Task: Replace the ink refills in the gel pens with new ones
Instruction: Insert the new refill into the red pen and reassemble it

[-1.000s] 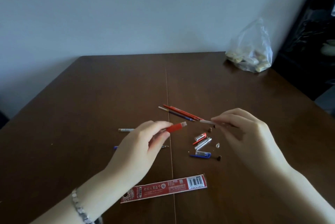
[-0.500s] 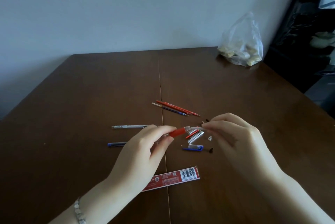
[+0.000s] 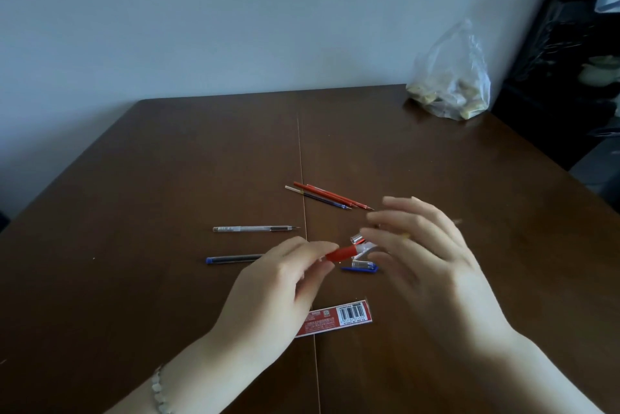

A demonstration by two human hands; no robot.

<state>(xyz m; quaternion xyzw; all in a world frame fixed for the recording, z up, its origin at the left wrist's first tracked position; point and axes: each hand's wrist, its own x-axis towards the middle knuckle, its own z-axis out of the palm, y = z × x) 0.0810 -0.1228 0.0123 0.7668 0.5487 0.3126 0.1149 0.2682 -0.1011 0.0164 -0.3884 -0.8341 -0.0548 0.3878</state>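
My left hand (image 3: pixel 281 282) pinches a pen with a red grip (image 3: pixel 342 253) above the brown table (image 3: pixel 167 178). My right hand (image 3: pixel 422 256) is blurred right at the pen's clear front end; its fingers look spread, and what they hold is hidden. Several loose refills (image 3: pixel 330 196), red and dark, lie beyond the hands. A clear pen (image 3: pixel 255 229) and a dark refill with a blue end (image 3: pixel 233 259) lie to the left. A blue cap (image 3: pixel 359 267) and a clear cap with red (image 3: pixel 357 239) rest under the hands.
A red refill package with a barcode (image 3: pixel 335 318) lies near the front, partly under my left wrist. A clear plastic bag with pale lumps (image 3: pixel 449 84) sits at the table's far right corner. Dark furniture (image 3: pixel 570 61) stands beyond the right edge.
My right hand brought the clear tip piece to the red pen's front end, then its fingers spread and it blurs with motion. The left hand kept the pen and shifted slightly.
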